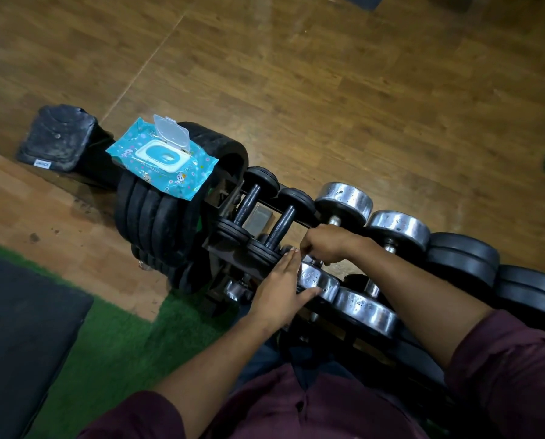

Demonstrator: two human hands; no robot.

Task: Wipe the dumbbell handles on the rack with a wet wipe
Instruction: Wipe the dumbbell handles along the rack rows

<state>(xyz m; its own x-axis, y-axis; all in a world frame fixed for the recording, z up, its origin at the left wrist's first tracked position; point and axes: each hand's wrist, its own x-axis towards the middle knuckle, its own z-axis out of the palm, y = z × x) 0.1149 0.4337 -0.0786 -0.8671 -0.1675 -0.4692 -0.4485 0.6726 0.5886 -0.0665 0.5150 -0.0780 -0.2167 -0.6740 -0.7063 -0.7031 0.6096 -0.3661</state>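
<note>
A dumbbell rack [233,251] runs from the middle of the view to the lower right, holding two small black dumbbells [282,224], chrome dumbbells [344,202] and large black ones [461,258]. My right hand [325,243] is curled around the handle of the nearest chrome dumbbell [317,277]; a wipe in it cannot be made out. My left hand [282,286] lies with straight fingers against that dumbbell's near chrome head. A blue wet wipe pack [162,160] with its clear lid flipped up rests on stacked black weight plates [157,217].
A black square pad [57,137] lies on the wooden floor at the left. Green turf [113,343] and a dark mat [21,318] are at the lower left. More dumbbells sit on a lower rack tier, partly hidden by my arms.
</note>
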